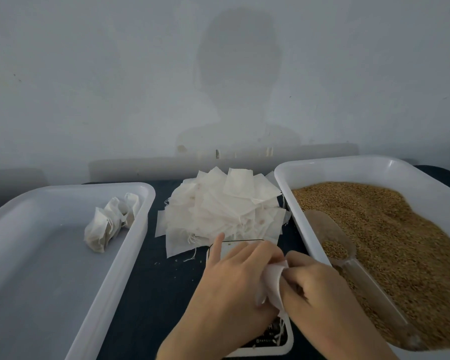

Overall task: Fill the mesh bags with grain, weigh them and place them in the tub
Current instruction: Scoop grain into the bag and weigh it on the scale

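Both hands, left hand (234,276) and right hand (320,284), pinch 1 mesh bag (273,284) over the scale (263,341), likely opening it for grain (390,237).

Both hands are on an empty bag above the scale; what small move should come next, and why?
Probably spread the small white mesh bag open, then reach for the clear plastic scoop. Left hand and right hand pinch it flat; it looks unfilled.

Dark table (151,294) below a wall (89,74) bearing perhaps a person's shadow.
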The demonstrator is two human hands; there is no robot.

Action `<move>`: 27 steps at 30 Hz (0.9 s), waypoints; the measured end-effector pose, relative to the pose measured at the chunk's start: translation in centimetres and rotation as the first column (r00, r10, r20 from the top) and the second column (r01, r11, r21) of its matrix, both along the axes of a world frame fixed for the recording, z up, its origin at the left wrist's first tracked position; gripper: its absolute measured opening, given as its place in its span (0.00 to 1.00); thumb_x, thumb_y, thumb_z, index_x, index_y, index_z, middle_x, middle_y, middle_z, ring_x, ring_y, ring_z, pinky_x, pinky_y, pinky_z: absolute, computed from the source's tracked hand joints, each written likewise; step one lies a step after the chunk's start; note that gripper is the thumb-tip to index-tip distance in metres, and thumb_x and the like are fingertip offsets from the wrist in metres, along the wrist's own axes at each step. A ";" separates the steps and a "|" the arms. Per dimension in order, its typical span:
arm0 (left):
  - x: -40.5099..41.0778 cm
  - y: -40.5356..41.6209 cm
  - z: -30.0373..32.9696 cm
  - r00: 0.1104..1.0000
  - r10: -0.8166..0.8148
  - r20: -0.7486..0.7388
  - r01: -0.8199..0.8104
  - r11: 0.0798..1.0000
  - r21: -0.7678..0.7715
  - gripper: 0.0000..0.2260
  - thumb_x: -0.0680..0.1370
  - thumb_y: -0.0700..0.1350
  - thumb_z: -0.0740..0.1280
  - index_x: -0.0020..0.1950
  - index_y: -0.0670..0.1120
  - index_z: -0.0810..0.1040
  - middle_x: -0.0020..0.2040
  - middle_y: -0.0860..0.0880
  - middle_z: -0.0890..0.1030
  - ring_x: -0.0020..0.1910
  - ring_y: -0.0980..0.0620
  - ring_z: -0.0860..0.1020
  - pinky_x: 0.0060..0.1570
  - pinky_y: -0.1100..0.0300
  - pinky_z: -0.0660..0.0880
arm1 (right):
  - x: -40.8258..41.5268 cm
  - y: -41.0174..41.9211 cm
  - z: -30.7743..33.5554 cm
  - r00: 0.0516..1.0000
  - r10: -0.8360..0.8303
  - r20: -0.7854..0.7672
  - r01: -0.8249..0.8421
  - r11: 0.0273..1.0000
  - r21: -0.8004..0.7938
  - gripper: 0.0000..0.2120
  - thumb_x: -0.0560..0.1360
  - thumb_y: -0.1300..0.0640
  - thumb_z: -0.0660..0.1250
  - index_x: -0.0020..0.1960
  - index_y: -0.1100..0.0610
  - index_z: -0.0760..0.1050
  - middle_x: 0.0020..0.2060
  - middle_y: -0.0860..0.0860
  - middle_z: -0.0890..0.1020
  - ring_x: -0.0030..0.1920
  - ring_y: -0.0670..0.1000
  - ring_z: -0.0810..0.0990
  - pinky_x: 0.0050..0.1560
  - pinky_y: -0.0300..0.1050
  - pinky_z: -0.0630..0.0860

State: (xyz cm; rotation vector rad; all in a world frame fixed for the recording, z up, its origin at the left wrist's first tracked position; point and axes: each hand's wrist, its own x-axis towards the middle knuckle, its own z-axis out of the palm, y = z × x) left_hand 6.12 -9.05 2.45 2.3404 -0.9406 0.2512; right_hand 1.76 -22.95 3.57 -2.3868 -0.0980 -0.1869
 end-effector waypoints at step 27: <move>2.4 -13.7 -0.9 0.614 -0.527 -0.587 -0.169 0.640 -0.750 0.10 0.73 0.32 0.69 0.43 0.47 0.75 0.37 0.52 0.77 0.36 0.55 0.76 0.37 0.61 0.75 | 2.3 -18.0 4.2 0.773 -0.632 -0.062 0.252 0.395 -0.884 0.04 0.76 0.48 0.62 0.47 0.46 0.74 0.35 0.44 0.76 0.32 0.42 0.72 0.26 0.37 0.63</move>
